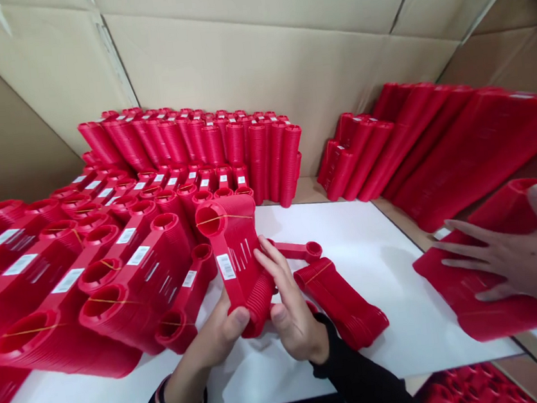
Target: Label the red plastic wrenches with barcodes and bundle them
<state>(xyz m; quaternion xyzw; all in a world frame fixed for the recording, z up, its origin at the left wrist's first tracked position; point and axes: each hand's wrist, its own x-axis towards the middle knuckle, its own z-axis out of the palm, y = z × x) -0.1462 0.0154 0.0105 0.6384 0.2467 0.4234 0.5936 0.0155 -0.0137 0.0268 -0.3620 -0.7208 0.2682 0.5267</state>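
A stack of red plastic pieces (239,247) with a rubber band and a white barcode label is held tilted above the white table (376,254). My left hand (220,330) grips its lower end, thumb on the near side and the other fingers hidden behind the stack. My right hand (293,308) lies against the stack's right side, fingers stretched out and thumb apart. Just right of it, another banded red stack (343,303) rests on the table. Behind that lies a smaller red piece (298,250).
Many labelled red stacks (134,262) fill the left side, with upright rows (213,143) behind them. More stacks (435,131) lean at the right. Another person's hand (530,249) touches a red stack (482,293) at the right edge. Cardboard (252,54) stands at the back.
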